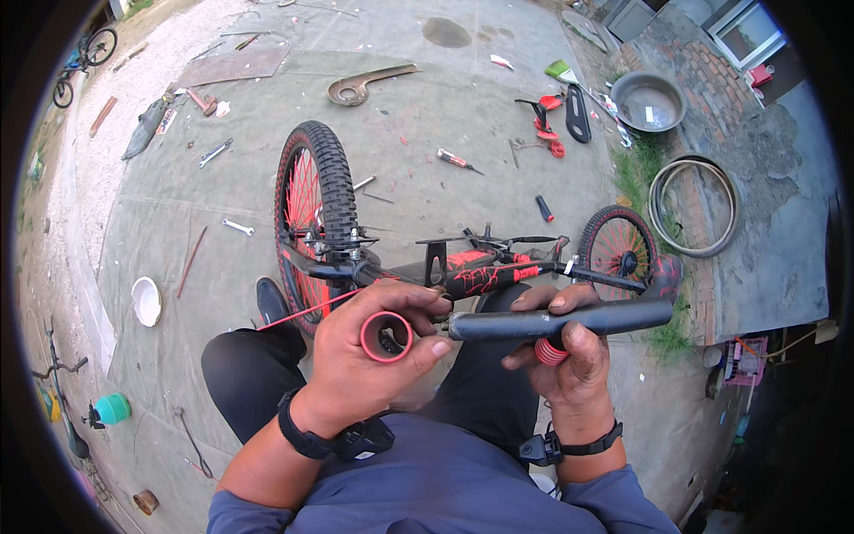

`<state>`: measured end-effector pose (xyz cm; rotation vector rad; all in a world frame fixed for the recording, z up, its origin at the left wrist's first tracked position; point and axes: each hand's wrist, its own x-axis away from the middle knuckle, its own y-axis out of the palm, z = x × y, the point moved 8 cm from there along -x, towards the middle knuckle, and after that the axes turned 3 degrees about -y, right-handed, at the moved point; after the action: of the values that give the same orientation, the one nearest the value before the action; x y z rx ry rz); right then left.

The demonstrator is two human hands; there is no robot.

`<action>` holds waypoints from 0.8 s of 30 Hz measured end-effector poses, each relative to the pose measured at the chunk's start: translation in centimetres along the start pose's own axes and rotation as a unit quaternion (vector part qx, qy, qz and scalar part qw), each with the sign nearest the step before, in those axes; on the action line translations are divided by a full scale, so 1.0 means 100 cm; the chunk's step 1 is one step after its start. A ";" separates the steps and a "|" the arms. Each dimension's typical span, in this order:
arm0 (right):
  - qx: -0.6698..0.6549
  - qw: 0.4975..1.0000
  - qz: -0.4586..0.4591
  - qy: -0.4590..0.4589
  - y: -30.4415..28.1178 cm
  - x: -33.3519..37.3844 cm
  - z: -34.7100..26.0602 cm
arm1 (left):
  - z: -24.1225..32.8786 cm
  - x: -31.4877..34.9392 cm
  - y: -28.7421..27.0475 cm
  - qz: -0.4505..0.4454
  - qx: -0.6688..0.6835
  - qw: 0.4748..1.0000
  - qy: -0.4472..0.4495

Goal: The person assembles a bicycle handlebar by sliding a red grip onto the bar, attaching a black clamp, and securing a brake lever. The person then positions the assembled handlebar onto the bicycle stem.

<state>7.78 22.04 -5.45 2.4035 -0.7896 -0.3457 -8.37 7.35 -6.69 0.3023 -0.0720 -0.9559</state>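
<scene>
My left hand [365,343] is closed round a short tube with a red rim [364,339], its open end turned up toward me and its inside dark. My right hand [574,356] grips a smooth black tube [498,326] lying crosswise, fingers over it and thumb below. A red ribbed piece [551,351] shows under that tube; whether they are joined I cannot tell. The tube's left end is close to my left fingertips. Beyond my hands lies a black and red bicycle [476,278], with a knobbly-tyred wheel [331,169] at left and a smaller-looking wheel [618,249] at right.
On the grey-green ground cloth lie a screwdriver [458,161], wrenches [237,227], a black grip [544,208], red and black parts [547,125] and a curved metal guard [356,87]. A metal basin [648,101] and a loose tyre [694,206] stand by the right wall. A white bowl [146,302] is at left.
</scene>
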 end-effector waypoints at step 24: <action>0.333 0.935 0.000 -0.123 0.020 0.009 -0.005 | 0.000 0.001 -0.045 0.138 -0.018 0.990 0.016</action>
<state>7.73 20.40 -3.89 3.0257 -1.1667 -0.4380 -11.86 4.83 -8.00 0.2654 -0.0655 -0.6764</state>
